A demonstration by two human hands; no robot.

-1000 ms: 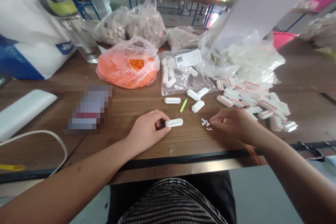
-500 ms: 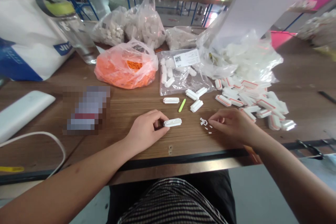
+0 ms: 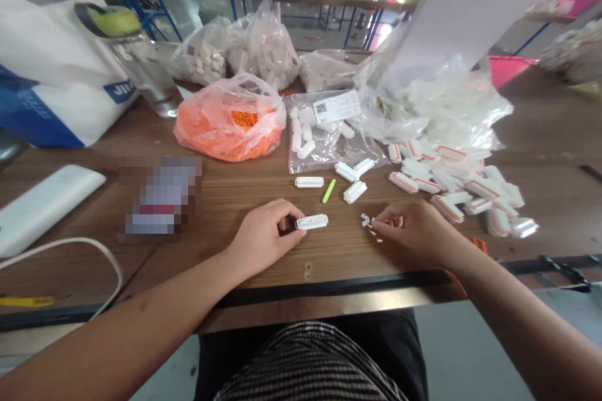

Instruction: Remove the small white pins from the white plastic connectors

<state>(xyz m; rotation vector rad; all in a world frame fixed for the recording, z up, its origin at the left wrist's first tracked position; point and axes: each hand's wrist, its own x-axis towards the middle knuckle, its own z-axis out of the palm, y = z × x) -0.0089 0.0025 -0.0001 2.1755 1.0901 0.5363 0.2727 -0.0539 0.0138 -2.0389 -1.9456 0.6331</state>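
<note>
Between thumb and fingers, my left hand (image 3: 268,232) grips one end of a white connector housing (image 3: 312,222), whose face with rows of small holes is turned up. My right hand (image 3: 407,222) has its fingertips pinched together at the edge of a scatter of tiny white plastic pieces (image 3: 365,220); a small white bit shows at the fingertips. Beyond the held housing lies another white housing (image 3: 309,182). Beside that one rests a thin tool with a lime-green handle (image 3: 328,191), and several more white housings (image 3: 355,192) are just right of it.
A pile of white housings with orange seals (image 3: 451,178) covers the right side. Behind stand an orange-filled bag (image 3: 230,131), a labelled clear bag (image 3: 324,144) and other plastic bags (image 3: 263,44). To the left are a bottle (image 3: 145,69), a blurred-out flat object (image 3: 162,197) and a white cable (image 3: 110,257).
The view has shifted slightly. My right fingertips have come in closer on the tiny white pieces and pinch there. My left hand keeps its grip on the connector housing.
</note>
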